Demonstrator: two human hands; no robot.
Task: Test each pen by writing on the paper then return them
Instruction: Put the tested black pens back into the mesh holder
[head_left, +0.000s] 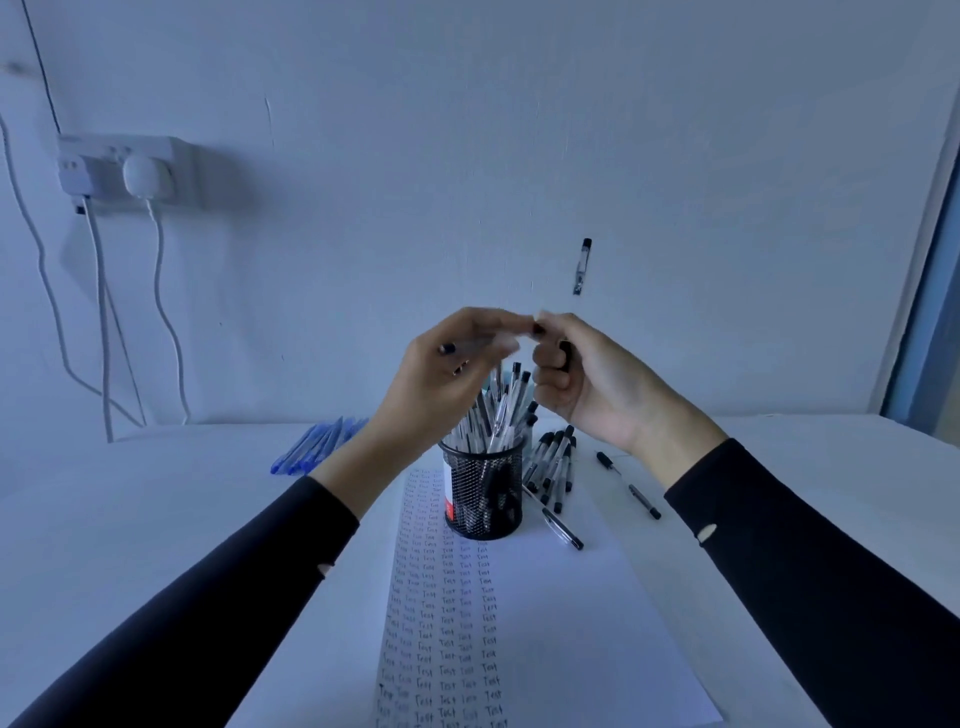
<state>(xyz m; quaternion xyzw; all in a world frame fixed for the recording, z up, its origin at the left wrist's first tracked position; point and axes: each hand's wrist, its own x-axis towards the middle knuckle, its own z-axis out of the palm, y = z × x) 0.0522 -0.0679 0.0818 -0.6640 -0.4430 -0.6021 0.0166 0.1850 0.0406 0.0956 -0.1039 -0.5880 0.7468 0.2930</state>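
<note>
On the wall far out to the left of the left hand hangs a socket block (119, 169) with white cables (101, 312) dropping to the worktop (156, 499). Below and left of that hand lies a heap of blue pens (317, 447).

The left hand (447, 374) is raised above the worktop, its fingers curled round a clear pen (480, 344) that lies roughly level. The pen's black end pokes out at the thumb side, and its other end points to the right hand. Motion blur hides the grip's detail.

Directly under both hands stands a black mesh pen holder (483, 493), packed with clear, black-capped pens (501, 410). It rests on the far end of a white paper sheet (582, 623), whose left part is filled with rows of the word "Test" running back toward the person.

The right hand (582, 384) is level with the left, fingertips nearly meeting it. Its fingers are clenched on a small black cap (565, 354), mostly hidden.

Beneath the right hand lies a bundle of black-capped pens (553, 460) just beside the holder, with one loose pen (561, 526) on the paper edge. Under the right wrist lies another single pen (628, 486).

Above the right hand, a small clear, dark-tipped item (583, 265) shows against the wall; I cannot identify it.
</note>
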